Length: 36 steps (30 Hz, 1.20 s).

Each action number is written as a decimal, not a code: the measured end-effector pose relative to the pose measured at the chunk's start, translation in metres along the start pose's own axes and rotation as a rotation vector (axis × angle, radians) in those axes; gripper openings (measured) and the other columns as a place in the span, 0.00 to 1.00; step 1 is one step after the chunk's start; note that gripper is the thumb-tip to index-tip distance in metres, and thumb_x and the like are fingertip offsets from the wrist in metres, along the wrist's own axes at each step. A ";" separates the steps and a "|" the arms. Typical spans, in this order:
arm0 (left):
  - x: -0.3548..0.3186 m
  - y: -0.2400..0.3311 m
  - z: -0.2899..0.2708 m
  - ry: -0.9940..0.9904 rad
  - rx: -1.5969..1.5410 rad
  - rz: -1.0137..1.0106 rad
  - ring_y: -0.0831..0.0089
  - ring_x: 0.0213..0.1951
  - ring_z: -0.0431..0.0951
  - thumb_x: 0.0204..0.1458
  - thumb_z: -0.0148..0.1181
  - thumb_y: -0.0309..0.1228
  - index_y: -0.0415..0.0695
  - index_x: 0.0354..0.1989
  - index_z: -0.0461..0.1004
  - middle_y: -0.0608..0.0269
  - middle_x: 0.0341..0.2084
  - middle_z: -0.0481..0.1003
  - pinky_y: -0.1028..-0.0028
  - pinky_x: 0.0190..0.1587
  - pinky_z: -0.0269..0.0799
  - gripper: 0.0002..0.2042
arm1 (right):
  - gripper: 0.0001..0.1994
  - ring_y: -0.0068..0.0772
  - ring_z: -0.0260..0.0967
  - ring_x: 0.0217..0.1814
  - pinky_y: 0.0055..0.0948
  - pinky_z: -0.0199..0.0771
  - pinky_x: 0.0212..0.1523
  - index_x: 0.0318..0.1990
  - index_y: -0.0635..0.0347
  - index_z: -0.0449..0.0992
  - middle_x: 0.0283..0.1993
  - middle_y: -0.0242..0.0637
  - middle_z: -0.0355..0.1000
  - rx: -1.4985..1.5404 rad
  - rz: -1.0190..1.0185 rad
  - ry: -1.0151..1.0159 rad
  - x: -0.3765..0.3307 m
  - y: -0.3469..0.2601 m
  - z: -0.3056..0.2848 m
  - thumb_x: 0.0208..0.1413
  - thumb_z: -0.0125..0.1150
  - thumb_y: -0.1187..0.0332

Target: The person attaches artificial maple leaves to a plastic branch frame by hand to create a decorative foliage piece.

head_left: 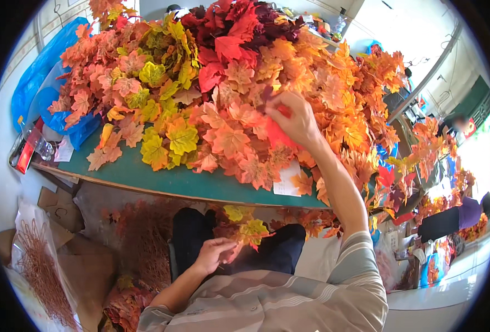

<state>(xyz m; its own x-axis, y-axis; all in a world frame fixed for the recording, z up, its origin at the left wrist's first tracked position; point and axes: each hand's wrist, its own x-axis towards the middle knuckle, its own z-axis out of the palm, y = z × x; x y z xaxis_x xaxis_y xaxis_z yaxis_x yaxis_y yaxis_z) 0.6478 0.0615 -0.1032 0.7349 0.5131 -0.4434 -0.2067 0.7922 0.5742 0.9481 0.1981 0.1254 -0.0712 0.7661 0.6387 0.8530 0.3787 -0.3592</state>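
A sprig of artificial maple leaves, yellow-green and orange, is pinched in my left hand above my lap. My right hand reaches over the leaf pile on the table, its thumb and fingers closed together. At its fingertips shows a dark red artificial leaf, and a bright red leaf hangs just under the palm, slightly blurred. Around that hand lie heaps of pink-orange leaves, orange leaves and red leaves. Yellow-green leaves spread to the left.
The green tabletop has a wooden front edge. A paper slip lies near it. Blue plastic bags and a clear bottle stand at the left end. Below are bundled brown stems and cardboard. Another person is far right.
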 end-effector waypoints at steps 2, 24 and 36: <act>0.001 -0.003 -0.004 0.049 -0.023 0.003 0.73 0.18 0.73 0.53 0.57 0.23 0.35 0.34 0.75 0.59 0.20 0.74 0.75 0.20 0.67 0.04 | 0.05 0.39 0.70 0.46 0.35 0.68 0.47 0.28 0.62 0.75 0.39 0.40 0.76 -0.096 -0.068 0.060 -0.038 -0.035 -0.021 0.44 0.65 0.72; -0.022 0.009 0.035 0.124 0.134 0.163 0.79 0.22 0.74 0.54 0.59 0.25 0.34 0.41 0.76 0.62 0.27 0.78 0.82 0.22 0.67 0.09 | 0.06 0.22 0.73 0.36 0.22 0.73 0.37 0.36 0.66 0.79 0.35 0.38 0.77 0.875 0.687 -0.237 -0.267 -0.129 0.050 0.50 0.63 0.76; -0.006 0.012 0.039 0.222 0.141 0.074 0.79 0.25 0.75 0.53 0.60 0.26 0.35 0.40 0.77 0.63 0.27 0.77 0.81 0.24 0.68 0.09 | 0.07 0.28 0.72 0.30 0.25 0.72 0.32 0.35 0.66 0.78 0.30 0.39 0.75 0.768 0.597 -0.180 -0.278 -0.104 0.062 0.48 0.64 0.75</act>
<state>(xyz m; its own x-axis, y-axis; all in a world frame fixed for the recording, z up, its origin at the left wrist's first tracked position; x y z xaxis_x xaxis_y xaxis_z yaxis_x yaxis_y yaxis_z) 0.6662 0.0550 -0.0663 0.5579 0.6404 -0.5279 -0.1513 0.7039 0.6940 0.8473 -0.0224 -0.0567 0.1299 0.9844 0.1187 0.2119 0.0894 -0.9732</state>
